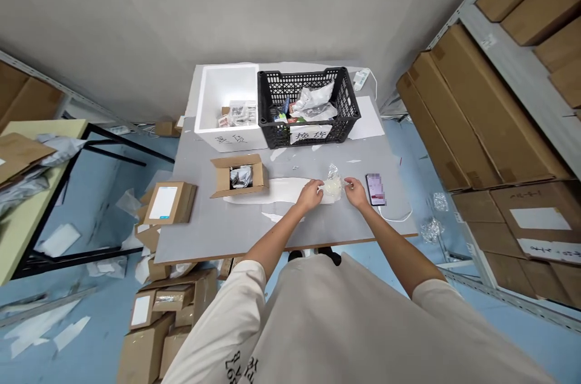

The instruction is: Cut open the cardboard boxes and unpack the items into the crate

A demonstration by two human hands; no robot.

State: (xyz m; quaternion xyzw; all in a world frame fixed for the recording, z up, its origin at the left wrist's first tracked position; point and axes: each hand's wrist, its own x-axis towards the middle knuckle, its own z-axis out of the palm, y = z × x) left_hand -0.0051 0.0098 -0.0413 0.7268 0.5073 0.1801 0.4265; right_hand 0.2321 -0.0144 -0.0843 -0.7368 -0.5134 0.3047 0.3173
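Both of my hands meet over a small clear plastic bag [333, 185] with something pale inside, lying on the grey table [218, 227]. My left hand [310, 194] pinches the bag's left edge, fingers curled. My right hand [355, 192] grips its right edge, fingers closed. The bag's crumpled top sticks up between the two hands. A long white sheet [281, 190] lies flat under and to the left of my left hand.
A phone [376, 189] with a white cable lies right of my right hand. An open cardboard box [239, 176] sits left. A white foam box [227, 106] and a black crate [308, 107] stand at the back. Cartons pile on the floor and shelves.
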